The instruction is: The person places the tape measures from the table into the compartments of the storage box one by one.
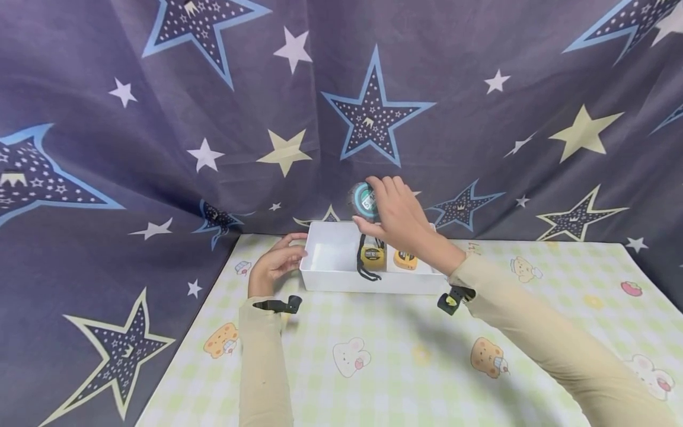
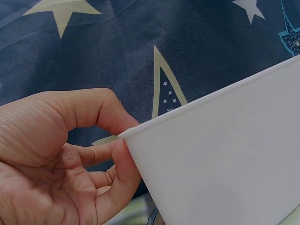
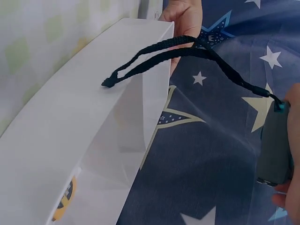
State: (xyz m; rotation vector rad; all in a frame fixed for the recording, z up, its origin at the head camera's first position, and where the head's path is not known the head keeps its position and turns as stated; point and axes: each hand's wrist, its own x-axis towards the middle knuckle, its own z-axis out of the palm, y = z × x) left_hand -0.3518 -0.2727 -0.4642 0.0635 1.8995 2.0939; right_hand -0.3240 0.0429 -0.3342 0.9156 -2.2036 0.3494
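In the head view my right hand [image 1: 397,213] grips a round tape measure [image 1: 365,200] with a teal-ringed face, above the back of a white box [image 1: 341,282]. Its black wrist strap [image 3: 225,70] dangles over the box in the right wrist view, where the tape measure's dark edge [image 3: 274,145] shows. Two yellow tape measures lie inside the box: one near its middle [image 1: 372,257], the other further right [image 1: 405,260]. At the box's left end, my left hand [image 1: 278,261] holds the corner. The left wrist view shows curled fingers [image 2: 123,176] against the box's rim and end wall.
A green-and-white checked tablecloth [image 1: 389,356] with cartoon prints covers the table. Directly behind the box hangs a dark blue curtain [image 1: 459,154] with stars. A wrist camera on a black strap [image 1: 450,301] sits at the right sleeve, another [image 1: 290,304] at the left.
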